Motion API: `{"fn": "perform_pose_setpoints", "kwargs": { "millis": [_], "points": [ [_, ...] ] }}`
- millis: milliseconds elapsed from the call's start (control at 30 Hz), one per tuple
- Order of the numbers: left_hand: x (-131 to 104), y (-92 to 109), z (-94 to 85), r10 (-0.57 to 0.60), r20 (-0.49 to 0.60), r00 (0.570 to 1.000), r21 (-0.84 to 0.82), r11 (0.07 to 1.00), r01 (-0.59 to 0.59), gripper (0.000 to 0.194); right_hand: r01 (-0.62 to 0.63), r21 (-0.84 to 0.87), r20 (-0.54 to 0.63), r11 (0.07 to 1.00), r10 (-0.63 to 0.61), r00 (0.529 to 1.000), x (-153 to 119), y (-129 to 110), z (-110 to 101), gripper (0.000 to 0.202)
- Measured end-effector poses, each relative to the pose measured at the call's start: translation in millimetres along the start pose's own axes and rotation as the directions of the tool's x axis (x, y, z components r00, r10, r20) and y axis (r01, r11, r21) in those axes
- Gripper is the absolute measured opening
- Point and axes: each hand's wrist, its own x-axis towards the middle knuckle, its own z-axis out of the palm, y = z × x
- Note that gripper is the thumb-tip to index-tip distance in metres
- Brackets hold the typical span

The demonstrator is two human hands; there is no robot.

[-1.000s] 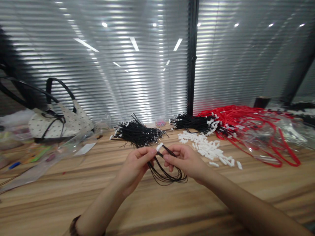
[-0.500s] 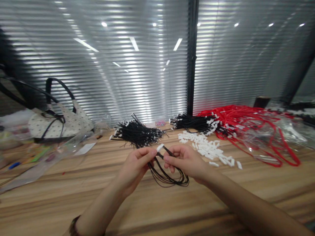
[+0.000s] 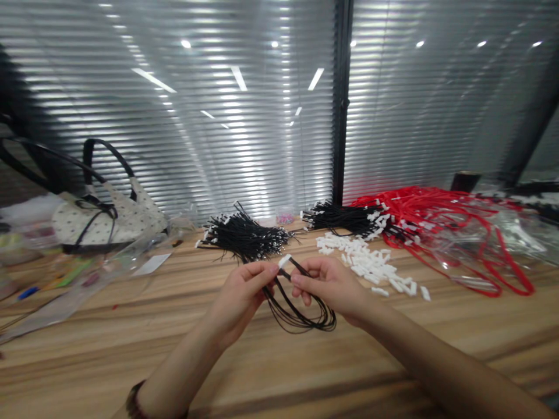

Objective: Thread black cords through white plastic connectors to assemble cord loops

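Between my hands hangs a looped bundle of thin black cords (image 3: 301, 319) above the table. My left hand (image 3: 245, 294) pinches the cords near a small white clip (image 3: 285, 261), which sticks up by the thumb tip. With thumb and fingers, my right hand (image 3: 325, 285) grips the other side of the same loop. Behind my hands lies a pile of black cords with white ends (image 3: 244, 233). Loose white plastic pieces (image 3: 371, 265) are scattered beyond my right hand, in front of a second pile of black cords (image 3: 340, 218).
Red straps (image 3: 428, 203) and clear plastic bags (image 3: 463, 244) heap up on the right. A dotted handbag (image 3: 109, 218) with black handles stands at the left, near a white paper slip (image 3: 152, 264) and a blue pen cap (image 3: 28, 293). Blinds (image 3: 244, 128) cover the window behind the wooden table (image 3: 305, 378).
Almost nothing differs. Both hands keep their hold on the cord bundle, and the view has shifted very slightly.
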Motion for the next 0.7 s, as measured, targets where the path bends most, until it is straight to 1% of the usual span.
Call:
{"fn": "perform_pose_setpoints", "kwargs": {
  "millis": [267, 433, 567, 700],
  "points": [
    [1.3, -0.5, 0.0, -0.012, -0.02, 1.0, 0.012, 1.0, 0.013, 0.035, -0.008, 0.048, 0.001, 0.999, 0.008, 1.0, 0.9, 2.0, 0.1, 0.03],
    [2.6, 0.7, 0.7, -0.023, -0.039, 0.999, -0.025, 0.999, 0.022, 0.036, -0.028, 0.061, -0.008, 0.998, 0.029, 1.0, 0.8, 1.2, -0.1, 0.032],
    [4.0, 3.7, 0.3, -0.095, -0.13, 0.987, -0.134, 0.988, 0.078, 0.038, -0.042, 0.062, -0.018, 0.997, 0.043, 0.999, 0.4, 1.5, -0.7, 0.031],
    [7.9, 6.5, -2.3, -0.125, -0.235, 0.964, -0.237, 0.969, 0.068, 0.036, -0.069, 0.075, -0.043, 0.995, 0.073, 0.996, 0.2, 1.2, -0.2, 0.028]
  ]
}}
